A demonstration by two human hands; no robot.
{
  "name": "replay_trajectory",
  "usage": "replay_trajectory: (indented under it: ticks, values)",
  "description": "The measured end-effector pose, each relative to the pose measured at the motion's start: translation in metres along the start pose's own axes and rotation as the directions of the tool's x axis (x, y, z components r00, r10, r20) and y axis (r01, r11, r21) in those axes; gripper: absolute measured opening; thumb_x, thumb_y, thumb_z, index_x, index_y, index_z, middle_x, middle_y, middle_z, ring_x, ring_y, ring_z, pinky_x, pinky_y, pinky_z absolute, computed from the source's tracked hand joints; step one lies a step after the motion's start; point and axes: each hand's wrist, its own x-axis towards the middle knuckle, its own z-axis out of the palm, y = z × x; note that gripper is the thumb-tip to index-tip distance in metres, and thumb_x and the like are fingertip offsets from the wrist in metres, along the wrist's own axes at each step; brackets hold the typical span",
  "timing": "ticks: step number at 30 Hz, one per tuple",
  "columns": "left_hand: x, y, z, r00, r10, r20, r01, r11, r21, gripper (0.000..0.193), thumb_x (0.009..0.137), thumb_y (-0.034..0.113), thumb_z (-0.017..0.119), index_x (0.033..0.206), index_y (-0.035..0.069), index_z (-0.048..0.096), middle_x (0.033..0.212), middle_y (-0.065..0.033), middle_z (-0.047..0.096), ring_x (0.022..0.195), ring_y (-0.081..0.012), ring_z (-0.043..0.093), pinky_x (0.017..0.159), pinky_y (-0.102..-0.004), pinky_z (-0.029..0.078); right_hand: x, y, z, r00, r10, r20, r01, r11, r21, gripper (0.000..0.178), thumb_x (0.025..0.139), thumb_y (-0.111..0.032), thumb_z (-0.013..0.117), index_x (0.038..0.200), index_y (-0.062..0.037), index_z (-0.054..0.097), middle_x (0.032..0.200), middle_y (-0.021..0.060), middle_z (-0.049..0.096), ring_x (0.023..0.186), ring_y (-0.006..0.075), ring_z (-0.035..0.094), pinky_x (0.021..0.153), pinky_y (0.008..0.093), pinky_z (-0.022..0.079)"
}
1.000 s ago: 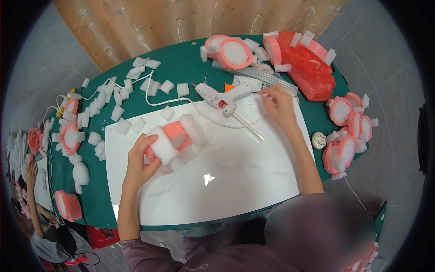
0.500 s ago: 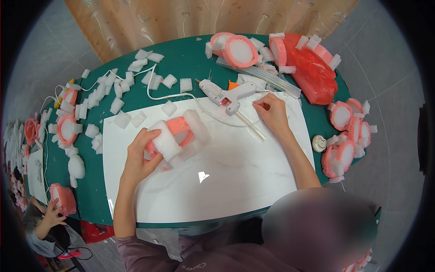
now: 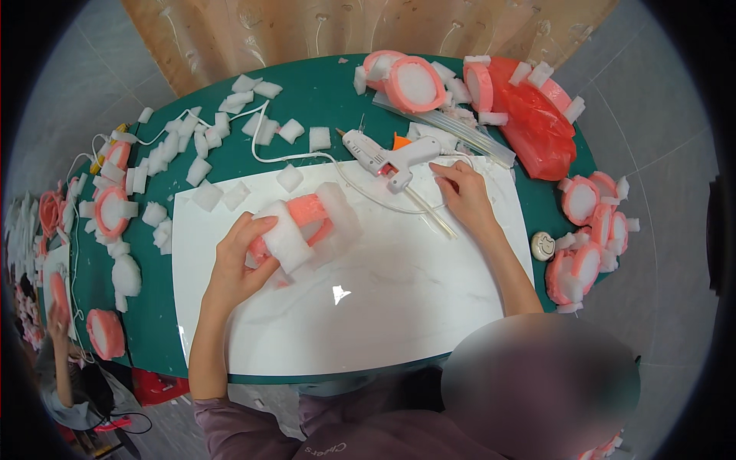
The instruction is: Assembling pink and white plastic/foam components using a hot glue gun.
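My left hand is wrapped round a pink foam ring with white foam blocks on its sides, holding it above the white board. Thumb and fingers press on one white block. Farther right, my right hand rests by the board's far edge, its index finger stretched out and slightly apart from the thumb, with nothing visible between them. Just left of that hand lies a white glue gun, a clear glue stick jutting from its back. Its cable curves across the board.
Loose white foam blocks litter the green table on the left. Finished-looking pink foam rings, a red plastic bag and clear glue sticks lie at the back. More rings and a round tin sit right. A co-worker's hand is at far left.
My right index finger has straightened away from the thumb. My left hand keeps its hold nearly unmoved. The co-worker's hand has left one pink foam piece and moved away from it.
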Motion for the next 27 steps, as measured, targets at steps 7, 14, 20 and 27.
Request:
replay_trajectory:
  ticks: [7,14,20,27]
  values:
    - [-0.002,-0.002,0.0,1.0,-0.011,-0.013,0.011,0.999,-0.031,0.054,0.058,-0.004,0.063,0.108,0.011,0.048,0.075,-0.0112,0.045,0.065,-0.0244,0.047,0.053,-0.0276,0.04,0.002,-0.002,0.0,0.997,0.073,0.019,-0.074,0.994,0.075,0.017,0.07,0.0,0.059,0.086,-0.003,0.064,0.066,0.011,0.051,0.058,0.0199,0.051,0.056,0.0294,0.041]
    - [-0.001,0.001,0.0,1.0,-0.02,0.0,0.02,1.0,0.0,0.055,0.058,-0.005,0.062,0.108,0.012,0.047,0.075,-0.0106,0.045,0.064,-0.0237,0.046,0.054,-0.0275,0.04,0.005,0.003,0.006,0.998,0.036,-0.044,-0.034,0.998,0.045,0.011,0.069,0.002,0.059,0.079,-0.0028,0.061,0.067,0.0109,0.05,0.062,0.0222,0.052,0.057,0.0301,0.042]
    - [0.001,0.001,0.001,1.0,0.018,-0.012,-0.018,1.0,-0.013,0.056,0.058,-0.005,0.062,0.109,0.012,0.046,0.075,-0.0104,0.046,0.064,-0.0231,0.045,0.054,-0.0269,0.039,0.006,0.005,0.009,0.995,-0.069,-0.073,0.071,0.997,0.031,0.01,0.07,0.005,0.055,0.076,-0.0028,0.056,0.071,0.0109,0.05,0.068,0.0256,0.053,0.06,0.0311,0.042]
    - [0.0,-0.001,0.002,1.0,0.021,-0.015,-0.021,1.0,-0.021,0.057,0.059,-0.006,0.062,0.11,0.013,0.045,0.076,-0.0104,0.046,0.064,-0.0232,0.045,0.054,-0.0273,0.039,0.005,0.002,0.005,0.998,-0.061,-0.028,0.063,0.994,0.091,0.011,0.07,0.005,0.055,0.078,-0.0024,0.058,0.071,0.0108,0.049,0.066,0.0246,0.052,0.06,0.0312,0.042]
